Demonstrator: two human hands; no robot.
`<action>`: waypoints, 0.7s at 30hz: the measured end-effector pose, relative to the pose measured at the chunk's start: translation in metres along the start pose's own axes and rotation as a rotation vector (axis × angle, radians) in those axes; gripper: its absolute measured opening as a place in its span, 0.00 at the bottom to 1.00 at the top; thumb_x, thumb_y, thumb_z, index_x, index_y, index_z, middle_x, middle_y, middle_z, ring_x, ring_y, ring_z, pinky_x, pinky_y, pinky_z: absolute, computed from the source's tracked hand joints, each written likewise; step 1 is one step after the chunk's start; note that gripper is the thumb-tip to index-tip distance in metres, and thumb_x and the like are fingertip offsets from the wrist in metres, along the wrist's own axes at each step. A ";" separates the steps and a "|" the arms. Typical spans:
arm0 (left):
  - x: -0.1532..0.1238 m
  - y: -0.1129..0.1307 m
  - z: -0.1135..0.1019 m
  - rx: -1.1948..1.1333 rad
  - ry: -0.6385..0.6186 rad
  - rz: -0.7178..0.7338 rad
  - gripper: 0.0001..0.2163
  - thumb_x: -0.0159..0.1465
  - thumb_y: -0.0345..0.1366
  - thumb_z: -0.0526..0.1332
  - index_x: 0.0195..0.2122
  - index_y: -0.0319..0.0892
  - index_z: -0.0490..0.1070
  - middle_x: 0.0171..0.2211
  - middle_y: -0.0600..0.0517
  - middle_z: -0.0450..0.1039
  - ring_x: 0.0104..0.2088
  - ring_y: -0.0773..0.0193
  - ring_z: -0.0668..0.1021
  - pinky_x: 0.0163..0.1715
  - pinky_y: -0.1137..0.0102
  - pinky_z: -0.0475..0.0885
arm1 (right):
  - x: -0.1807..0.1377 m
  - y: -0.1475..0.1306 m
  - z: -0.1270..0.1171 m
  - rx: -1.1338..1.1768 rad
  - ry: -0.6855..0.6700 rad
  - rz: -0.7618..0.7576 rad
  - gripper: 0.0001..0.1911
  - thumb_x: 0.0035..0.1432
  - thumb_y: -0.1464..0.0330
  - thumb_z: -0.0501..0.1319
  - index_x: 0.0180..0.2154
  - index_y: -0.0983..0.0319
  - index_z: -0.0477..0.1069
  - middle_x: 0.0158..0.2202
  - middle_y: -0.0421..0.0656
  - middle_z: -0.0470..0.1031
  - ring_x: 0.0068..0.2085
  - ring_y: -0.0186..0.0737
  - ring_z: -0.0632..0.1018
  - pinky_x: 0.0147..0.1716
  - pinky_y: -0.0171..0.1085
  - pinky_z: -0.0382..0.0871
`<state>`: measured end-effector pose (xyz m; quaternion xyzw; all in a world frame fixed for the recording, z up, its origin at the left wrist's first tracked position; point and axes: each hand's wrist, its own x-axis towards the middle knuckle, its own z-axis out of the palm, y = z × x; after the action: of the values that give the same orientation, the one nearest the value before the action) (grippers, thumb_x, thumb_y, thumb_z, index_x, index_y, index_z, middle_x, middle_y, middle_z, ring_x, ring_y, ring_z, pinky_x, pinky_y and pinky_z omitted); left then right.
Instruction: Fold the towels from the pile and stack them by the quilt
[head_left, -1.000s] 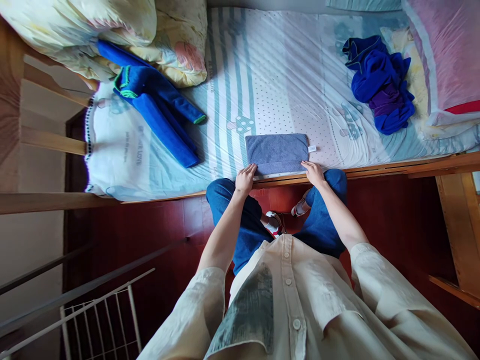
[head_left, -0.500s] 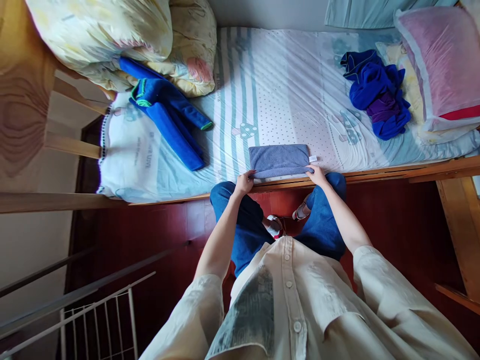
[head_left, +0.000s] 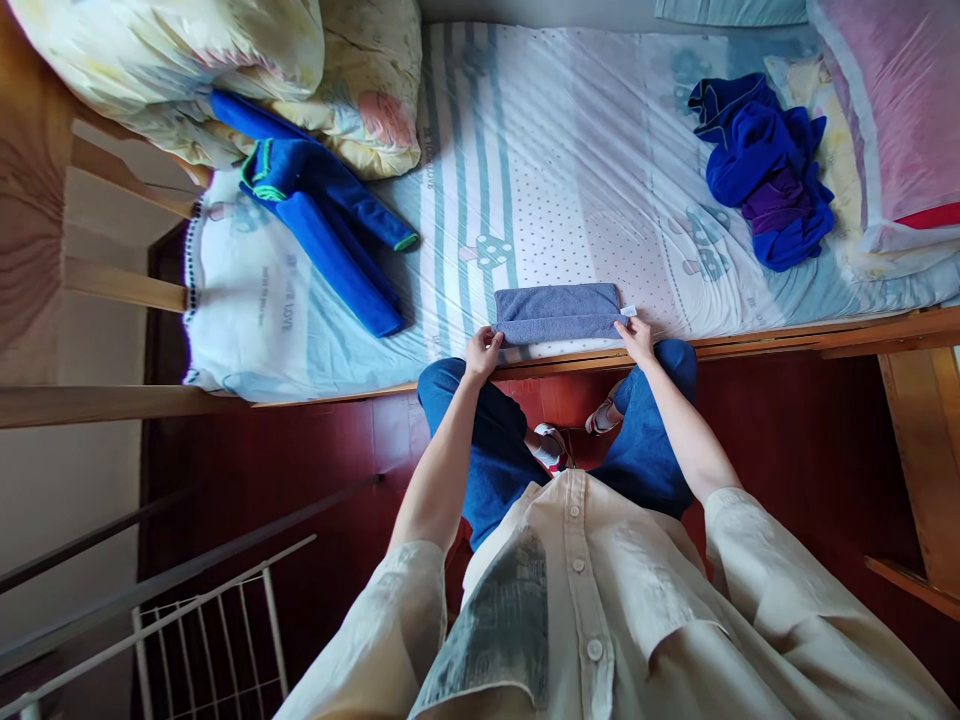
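A grey-blue towel [head_left: 559, 300] lies on the near edge of the bed, its front strip folded up over the rest. My left hand [head_left: 484, 353] pinches the towel's near left corner. At the near right corner, the fingers of my right hand [head_left: 636, 337] are closed on the fold, just beside a small white tag [head_left: 628, 312]. Both hands rest close to the bed's wooden edge, above my knees.
Blue clothing with green trim [head_left: 322, 230] lies on the bed [head_left: 540, 150] to the left, near a yellow quilt [head_left: 367, 110]. A blue and purple clothing heap [head_left: 772, 180] lies right, beside a pink pillow [head_left: 892, 110]. A white metal rack [head_left: 210, 640] stands lower left.
The towel's near edge has been folded further up and inward, so the front strip is wider. Both hands moved slightly away from me with it. The view has shifted a little.
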<state>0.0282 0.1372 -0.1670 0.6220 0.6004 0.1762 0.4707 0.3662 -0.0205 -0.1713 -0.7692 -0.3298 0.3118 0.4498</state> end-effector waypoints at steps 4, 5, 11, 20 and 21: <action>-0.001 0.001 -0.001 0.051 0.029 -0.010 0.11 0.66 0.44 0.60 0.42 0.41 0.73 0.35 0.47 0.78 0.41 0.56 0.81 0.47 0.64 0.76 | 0.000 0.001 0.000 -0.078 0.005 -0.007 0.24 0.59 0.47 0.63 0.25 0.57 0.60 0.23 0.37 0.66 0.29 0.36 0.70 0.35 0.36 0.72; -0.001 0.002 -0.001 0.060 0.030 -0.022 0.11 0.66 0.43 0.60 0.41 0.41 0.73 0.34 0.48 0.78 0.40 0.56 0.81 0.46 0.65 0.76 | 0.000 0.001 0.000 -0.093 0.005 -0.009 0.25 0.60 0.47 0.62 0.24 0.56 0.58 0.23 0.37 0.65 0.29 0.35 0.69 0.35 0.35 0.71; -0.006 0.004 0.000 0.005 -0.024 -0.045 0.11 0.65 0.43 0.62 0.42 0.41 0.72 0.36 0.48 0.78 0.41 0.58 0.81 0.44 0.67 0.76 | -0.002 0.001 0.001 -0.089 -0.023 -0.011 0.24 0.60 0.46 0.61 0.27 0.56 0.60 0.26 0.38 0.68 0.32 0.38 0.72 0.36 0.36 0.72; -0.008 0.006 -0.005 0.164 -0.002 -0.071 0.09 0.62 0.39 0.65 0.40 0.42 0.73 0.33 0.48 0.79 0.38 0.57 0.82 0.42 0.68 0.74 | 0.000 0.007 -0.002 -0.114 -0.008 -0.015 0.29 0.59 0.47 0.65 0.22 0.56 0.54 0.21 0.34 0.57 0.26 0.34 0.63 0.31 0.36 0.65; -0.007 0.006 -0.005 0.176 0.000 -0.082 0.09 0.61 0.39 0.66 0.40 0.42 0.73 0.33 0.48 0.80 0.39 0.56 0.82 0.42 0.68 0.74 | 0.000 0.008 -0.002 -0.122 -0.004 -0.015 0.30 0.59 0.47 0.65 0.21 0.56 0.53 0.20 0.34 0.56 0.25 0.33 0.62 0.31 0.36 0.64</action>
<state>0.0263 0.1333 -0.1575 0.6359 0.6385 0.1032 0.4210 0.3700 -0.0241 -0.1773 -0.7921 -0.3549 0.2895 0.4036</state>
